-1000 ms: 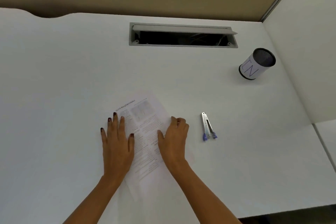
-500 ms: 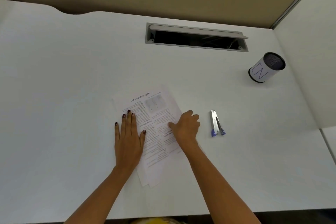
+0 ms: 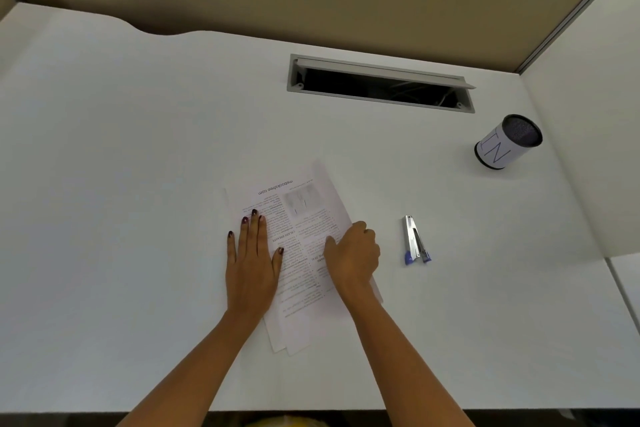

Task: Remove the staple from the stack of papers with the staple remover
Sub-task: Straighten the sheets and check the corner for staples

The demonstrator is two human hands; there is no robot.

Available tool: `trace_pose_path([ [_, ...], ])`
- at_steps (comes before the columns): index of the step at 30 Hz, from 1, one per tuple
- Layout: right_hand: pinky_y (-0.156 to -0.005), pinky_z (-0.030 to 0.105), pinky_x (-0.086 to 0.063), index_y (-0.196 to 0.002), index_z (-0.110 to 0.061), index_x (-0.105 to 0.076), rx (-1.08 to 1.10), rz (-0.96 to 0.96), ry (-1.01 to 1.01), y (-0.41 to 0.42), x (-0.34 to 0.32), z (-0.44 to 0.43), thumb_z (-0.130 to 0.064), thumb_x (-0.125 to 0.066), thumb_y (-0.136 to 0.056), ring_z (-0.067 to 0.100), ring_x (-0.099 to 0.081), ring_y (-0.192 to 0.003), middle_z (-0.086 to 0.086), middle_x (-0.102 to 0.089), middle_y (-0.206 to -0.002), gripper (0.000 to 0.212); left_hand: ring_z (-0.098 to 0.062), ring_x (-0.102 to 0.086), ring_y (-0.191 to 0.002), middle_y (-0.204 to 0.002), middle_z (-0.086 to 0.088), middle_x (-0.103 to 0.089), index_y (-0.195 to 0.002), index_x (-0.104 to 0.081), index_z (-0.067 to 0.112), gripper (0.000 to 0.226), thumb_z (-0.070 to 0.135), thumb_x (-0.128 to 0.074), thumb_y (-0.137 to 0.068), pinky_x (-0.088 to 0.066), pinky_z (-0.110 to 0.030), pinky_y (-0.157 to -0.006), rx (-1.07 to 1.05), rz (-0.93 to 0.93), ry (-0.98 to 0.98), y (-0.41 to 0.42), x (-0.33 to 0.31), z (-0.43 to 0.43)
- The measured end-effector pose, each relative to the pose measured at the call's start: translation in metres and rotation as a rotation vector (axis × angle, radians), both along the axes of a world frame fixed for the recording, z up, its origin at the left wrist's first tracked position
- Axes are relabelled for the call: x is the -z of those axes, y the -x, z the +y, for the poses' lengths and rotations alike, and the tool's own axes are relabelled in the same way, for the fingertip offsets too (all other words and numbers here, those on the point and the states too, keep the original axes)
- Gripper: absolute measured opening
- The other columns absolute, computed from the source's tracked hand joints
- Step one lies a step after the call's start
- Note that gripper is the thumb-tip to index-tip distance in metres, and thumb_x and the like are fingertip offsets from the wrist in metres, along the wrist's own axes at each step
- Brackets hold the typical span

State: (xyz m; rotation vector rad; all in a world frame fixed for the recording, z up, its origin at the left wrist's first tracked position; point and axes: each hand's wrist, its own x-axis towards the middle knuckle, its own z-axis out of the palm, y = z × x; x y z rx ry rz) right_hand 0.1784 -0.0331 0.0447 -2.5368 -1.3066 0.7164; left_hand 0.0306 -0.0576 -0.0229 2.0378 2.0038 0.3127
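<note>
A stack of printed papers [image 3: 304, 204] lies tilted on the white desk [image 3: 138, 149], its sheets slightly fanned at the near end. My left hand [image 3: 251, 260] presses flat on the stack's left side with straight fingers. My right hand [image 3: 353, 253] sits at the stack's right edge, thumb on top of the sheets and fingers curled around the edge. The staple remover [image 3: 415, 241], silver with blue handle tips, lies on the desk a short way right of my right hand, untouched. I cannot make out the staple.
A mesh cup wrapped in white paper marked "IN" [image 3: 505, 142] stands at the back right. An open grey cable slot [image 3: 381, 83] is set into the desk at the back. A white partition wall [image 3: 588, 114] rises on the right.
My right hand's fingers have curled more tightly over the paper's right edge. The camera has shifted, so everything sits further right in view. My left hand stays flat on the stack.
</note>
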Motion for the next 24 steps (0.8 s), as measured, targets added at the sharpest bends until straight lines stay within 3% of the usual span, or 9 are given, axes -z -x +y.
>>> trace_pose_path([
  [7, -0.089, 0.037, -0.052, -0.121, -0.008, -0.048, 0.012, 0.252, 0.124, -0.018, -0.004, 0.013, -0.044, -0.067, -0.084, 0.029, -0.063, -0.106, 0.011, -0.061, -0.119, 0.054, -0.03, -0.017, -0.146, -0.157, -0.016, -0.017, -0.148, -0.017, 0.003, 0.072, 0.049, -0.005, -0.094, -0.009, -0.047, -0.119, 0.014, -0.02, 0.012, 0.002, 0.0, 0.0],
  [11, -0.094, 0.042, -0.053, -0.119, -0.011, -0.057, -0.022, 0.415, 0.068, -0.034, -0.002, 0.017, -0.046, -0.073, -0.078, 0.029, -0.064, -0.107, 0.007, -0.065, -0.119, 0.056, -0.028, -0.016, -0.146, -0.158, -0.014, -0.017, -0.148, -0.017, 0.004, 0.079, 0.055, 0.004, -0.092, -0.009, -0.046, -0.119, 0.029, -0.028, 0.006, 0.004, 0.002, 0.001],
  [14, -0.073, 0.024, -0.054, -0.103, -0.012, -0.064, -0.158, 0.516, -0.002, -0.048, -0.005, 0.018, -0.035, -0.073, -0.081, 0.022, -0.067, -0.096, 0.007, -0.07, -0.111, 0.033, -0.022, -0.006, -0.147, -0.16, -0.009, -0.009, -0.15, -0.008, 0.007, 0.077, 0.056, -0.003, -0.091, -0.002, -0.042, -0.12, 0.039, -0.055, 0.006, 0.008, 0.008, 0.0],
  [16, -0.068, 0.015, -0.046, -0.113, -0.011, -0.062, -0.284, 0.472, -0.024, -0.053, -0.006, 0.017, -0.031, -0.069, -0.085, 0.018, -0.063, -0.094, 0.004, -0.067, -0.114, 0.035, -0.018, -0.001, -0.147, -0.16, -0.005, -0.004, -0.151, -0.004, 0.011, 0.072, 0.053, -0.009, -0.093, 0.001, -0.04, -0.12, 0.036, -0.125, -0.001, 0.009, 0.009, 0.001],
  [18, -0.071, 0.012, -0.044, -0.12, -0.009, -0.059, -0.348, 0.415, -0.094, -0.055, -0.004, 0.014, -0.025, -0.066, -0.088, 0.019, -0.062, -0.095, 0.006, -0.066, -0.116, 0.036, -0.017, -0.001, -0.148, -0.161, -0.002, -0.002, -0.151, -0.003, 0.016, 0.064, 0.048, -0.017, -0.099, -0.003, -0.041, -0.121, -0.024, -0.318, -0.026, 0.009, 0.006, 0.003],
  [20, -0.067, 0.008, -0.042, -0.119, -0.009, -0.06, -0.355, 0.399, -0.191, -0.055, -0.001, 0.009, -0.019, -0.065, -0.09, 0.016, -0.06, -0.091, 0.007, -0.067, -0.115, 0.032, -0.017, -0.003, -0.148, -0.161, 0.0, -0.002, -0.151, -0.002, 0.021, 0.065, 0.046, -0.027, -0.096, -0.01, -0.044, -0.12, -0.176, -0.625, -0.011, 0.008, -0.003, 0.006],
  [24, -0.08, 0.023, -0.052, -0.115, -0.008, -0.063, -0.279, 0.517, -0.358, -0.054, -0.001, -0.001, -0.014, -0.066, -0.088, 0.024, -0.065, -0.097, 0.005, -0.069, -0.11, 0.028, -0.018, -0.029, -0.14, -0.158, 0.0, -0.019, -0.15, -0.009, 0.03, 0.06, 0.04, -0.037, -0.098, -0.032, -0.039, -0.11, -0.494, -1.125, 0.049, 0.013, -0.029, 0.012],
])
